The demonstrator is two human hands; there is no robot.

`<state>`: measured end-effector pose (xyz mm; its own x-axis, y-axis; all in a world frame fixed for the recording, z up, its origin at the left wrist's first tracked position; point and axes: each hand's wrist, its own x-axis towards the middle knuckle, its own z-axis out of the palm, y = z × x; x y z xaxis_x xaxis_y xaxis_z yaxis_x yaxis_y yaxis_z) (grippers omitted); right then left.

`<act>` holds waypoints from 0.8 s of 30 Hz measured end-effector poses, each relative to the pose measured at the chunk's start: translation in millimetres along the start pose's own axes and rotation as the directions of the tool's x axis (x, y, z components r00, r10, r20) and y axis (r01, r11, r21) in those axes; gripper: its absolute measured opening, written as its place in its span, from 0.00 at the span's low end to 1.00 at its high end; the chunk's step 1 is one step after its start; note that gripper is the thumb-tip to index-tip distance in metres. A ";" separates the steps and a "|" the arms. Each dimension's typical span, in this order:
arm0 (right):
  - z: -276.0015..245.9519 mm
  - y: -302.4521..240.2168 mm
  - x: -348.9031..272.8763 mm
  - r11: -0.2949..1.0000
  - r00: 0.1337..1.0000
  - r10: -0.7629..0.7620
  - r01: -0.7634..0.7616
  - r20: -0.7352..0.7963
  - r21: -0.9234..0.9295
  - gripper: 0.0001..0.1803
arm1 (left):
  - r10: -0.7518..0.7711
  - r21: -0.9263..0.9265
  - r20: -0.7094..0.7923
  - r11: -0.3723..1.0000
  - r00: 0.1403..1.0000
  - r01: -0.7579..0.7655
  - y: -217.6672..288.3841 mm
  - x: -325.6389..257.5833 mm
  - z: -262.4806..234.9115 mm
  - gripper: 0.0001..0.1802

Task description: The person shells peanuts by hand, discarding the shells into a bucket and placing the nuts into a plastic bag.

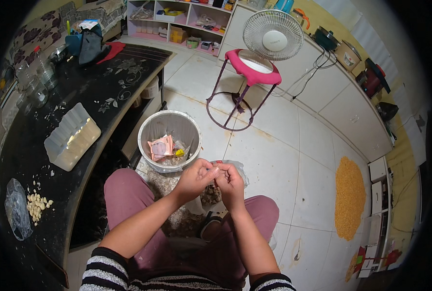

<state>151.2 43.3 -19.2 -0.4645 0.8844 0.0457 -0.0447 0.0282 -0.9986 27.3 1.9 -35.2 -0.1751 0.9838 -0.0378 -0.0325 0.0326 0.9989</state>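
Observation:
My left hand (195, 179) and my right hand (229, 185) meet above my lap, just in front of the bin. Thumbs and forefingers of both are pinched together on a small pale piece (216, 169) that looks like a garlic clove; the fingers cover most of it. Below my right hand a plastic bag (235, 170) holds brownish, papery bits, partly hidden by the hands. On the black table at left, a translucent plastic tray (62, 148) contains pale cloves. A heap of similar cloves (38, 205) lies beside a crumpled clear bag (18, 208).
A grey bin (195, 127) with wrappers inside stands beyond my hands. Farther off, a fan (273, 35) rests on a pink-topped stool (254, 72). Yellow grain (349, 199) is spread on the floor at right. Glass bottles (37, 92) occupy the black table's (114, 92) far left.

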 end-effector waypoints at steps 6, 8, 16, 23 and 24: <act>7.5 1.3 -0.4 0.960 0.993 -0.111 0.095 -0.044 -0.265 0.10 | 0.024 0.189 0.001 0.982 1.000 -0.023 1.8 2.4 -1.3 0.16; 9.3 5.0 0.3 0.915 0.967 -0.248 0.213 -0.060 -0.344 0.11 | 0.107 0.130 -0.027 0.986 0.994 -0.103 1.2 3.9 3.1 0.20; 14.3 -3.8 0.2 0.991 0.990 -0.092 0.081 -0.103 -0.108 0.11 | 0.226 0.147 -0.106 0.967 0.968 -0.209 -8.2 9.4 10.6 0.20; 14.7 -2.2 1.5 0.979 0.978 -0.145 0.120 -0.148 -0.168 0.11 | 0.177 0.131 -0.074 0.977 0.981 -0.166 4.9 6.6 14.9 0.20; 13.9 -1.3 1.4 0.974 0.975 -0.158 0.129 -0.153 -0.186 0.11 | 0.182 0.151 -0.081 0.974 0.980 -0.169 5.6 6.7 16.6 0.20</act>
<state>138.2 38.1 -17.5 -0.3105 0.9296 0.1985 0.0611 0.2279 -0.9718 42.4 11.6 -29.4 -0.2576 0.9556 0.1430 0.1461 -0.1077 0.9834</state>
